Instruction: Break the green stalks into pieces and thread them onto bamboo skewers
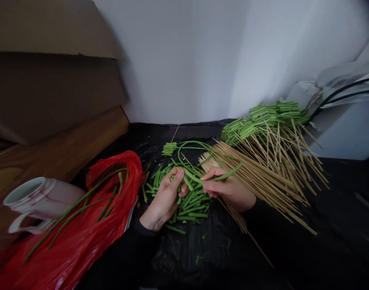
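Note:
A long, curling green garlic scape [228, 174] runs between my two hands, its far part looping above the pile. My right hand [228, 192] pinches it between thumb and fingers. At the scape's near end my left hand [166, 195] is closed, thumb against the fingers, with a short green end showing beside it. Below both hands lies a heap of short cut scape pieces [193, 207] on black plastic sheeting [196, 249]. Just behind the heap, a row of cut pieces [169, 149] sits threaded on a thin skewer.
Many bare bamboo skewers [260, 177] lie to the right of my hands. Beyond them are stacked finished scape skewers [263, 117]. At left, a red plastic bag [112, 225] holds long scapes, beside a white mug [48, 197] on its side. A cardboard box [54, 88] stands behind.

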Demonstrator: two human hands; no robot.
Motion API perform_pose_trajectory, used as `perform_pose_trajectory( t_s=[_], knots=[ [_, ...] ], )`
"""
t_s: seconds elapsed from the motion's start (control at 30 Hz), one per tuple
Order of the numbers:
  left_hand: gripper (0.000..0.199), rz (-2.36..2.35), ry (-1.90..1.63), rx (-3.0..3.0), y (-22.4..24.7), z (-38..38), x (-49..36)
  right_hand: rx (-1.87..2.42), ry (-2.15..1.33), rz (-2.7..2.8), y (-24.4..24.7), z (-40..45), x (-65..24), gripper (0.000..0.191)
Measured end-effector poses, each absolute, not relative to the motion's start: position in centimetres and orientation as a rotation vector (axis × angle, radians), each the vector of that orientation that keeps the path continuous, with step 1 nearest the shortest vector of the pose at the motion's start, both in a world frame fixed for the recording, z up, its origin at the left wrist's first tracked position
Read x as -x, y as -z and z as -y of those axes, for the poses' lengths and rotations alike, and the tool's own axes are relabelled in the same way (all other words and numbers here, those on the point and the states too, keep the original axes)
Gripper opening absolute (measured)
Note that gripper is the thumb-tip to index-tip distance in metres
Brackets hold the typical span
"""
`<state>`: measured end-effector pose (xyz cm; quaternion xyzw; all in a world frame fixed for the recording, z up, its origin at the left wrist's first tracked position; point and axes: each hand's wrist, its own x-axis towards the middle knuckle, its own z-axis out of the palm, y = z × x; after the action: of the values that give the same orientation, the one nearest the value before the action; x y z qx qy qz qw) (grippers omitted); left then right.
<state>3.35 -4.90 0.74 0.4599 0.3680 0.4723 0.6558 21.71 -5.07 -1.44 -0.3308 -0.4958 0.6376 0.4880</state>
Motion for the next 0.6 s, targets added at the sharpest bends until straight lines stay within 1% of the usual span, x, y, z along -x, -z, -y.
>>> perform_pose_trajectory(
  t_s=[0.3,0.43,0.6],
  knots=[
    [0.025,-0.587,-1.059,-0.599,-1.7,3.8,-2.3,0.774,-1.659,1.087,0.8,5.0,-22.3,0.019],
    [0.017,-0.632,-0.961,-0.680,-1.6,3.9,-2.2,0.758,-1.691,1.120,0.9,5.1,-22.2,0.022],
    [0.026,-0.784,-0.749,-0.976,-1.3,4.7,-2.8,0.749,-1.703,1.196,1.4,5.2,-22.0,0.025]
  ],
)
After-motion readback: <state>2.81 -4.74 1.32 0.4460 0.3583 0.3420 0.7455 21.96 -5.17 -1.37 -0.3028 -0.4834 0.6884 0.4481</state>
